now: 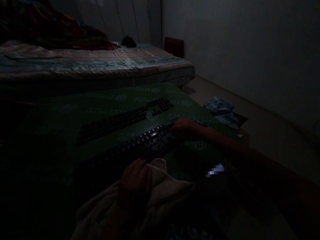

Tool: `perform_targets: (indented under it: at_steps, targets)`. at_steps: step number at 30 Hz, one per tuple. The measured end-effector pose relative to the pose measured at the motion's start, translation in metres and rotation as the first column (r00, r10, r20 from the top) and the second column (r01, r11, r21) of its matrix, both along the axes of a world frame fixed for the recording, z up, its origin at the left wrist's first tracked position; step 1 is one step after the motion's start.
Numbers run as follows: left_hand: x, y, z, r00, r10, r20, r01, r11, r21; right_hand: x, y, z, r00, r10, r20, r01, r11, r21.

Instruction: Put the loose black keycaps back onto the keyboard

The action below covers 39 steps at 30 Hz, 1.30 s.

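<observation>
In very dim light, a black keyboard (130,150) lies slanted across a green printed tabletop (105,106). Several of its key positions look bare near the right end. My left hand (136,176) is at the near edge, fingers together and curled onto the keyboard, with a light cloth (170,186) beside and beneath it. At the far right end, over the number pad, my right hand (185,129) is closed, its fingertips pressed together; whatever they pinch is hidden. Behind the keyboard, loose black keycaps (117,119) are set out in keyboard-like rows.
A small teal item (200,122) lies beyond my right wrist. A bright pixelated patch (215,170) shows at the right. Crumpled light-blue fabric (221,108) rests past the table's right edge. A bed (100,66) with striped bedding stands behind, near a pale wall (237,43).
</observation>
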State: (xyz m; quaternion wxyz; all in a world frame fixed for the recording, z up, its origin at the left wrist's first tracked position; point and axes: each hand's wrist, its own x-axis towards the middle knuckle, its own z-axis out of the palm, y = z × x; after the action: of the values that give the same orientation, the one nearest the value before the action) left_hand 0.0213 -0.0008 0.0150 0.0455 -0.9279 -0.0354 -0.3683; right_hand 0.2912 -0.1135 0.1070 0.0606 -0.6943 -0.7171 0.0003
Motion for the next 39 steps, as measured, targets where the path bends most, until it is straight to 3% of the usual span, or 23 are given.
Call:
perform_targets:
  at_steps: [15,19,24,29,39]
  targets:
    - [-0.001,-0.004,-0.001,1.0,0.003,0.02,-0.002,0.998,-0.067,-0.003,0.009,-0.008,0.999,0.027,-0.028,-0.027,1.0,0.01]
    - [-0.003,-0.005,-0.004,1.0,0.018,-0.001,-0.018,0.994,-0.109,-0.002,0.012,-0.015,0.999,0.027,-0.03,-0.027,0.999,0.03]
    - [-0.007,-0.006,-0.004,0.999,0.026,-0.019,-0.027,0.997,-0.067,0.002,0.014,-0.028,0.999,0.016,-0.046,-0.013,0.997,0.079]
    - [-0.008,-0.01,-0.006,0.999,0.048,-0.01,-0.048,0.99,-0.131,0.006,0.012,-0.04,0.997,0.01,-0.076,-0.004,0.996,0.085]
    - [-0.009,-0.013,-0.016,0.998,0.059,0.028,-0.053,0.981,-0.186,0.002,0.033,-0.048,0.995,0.078,-0.063,-0.066,0.982,0.175]
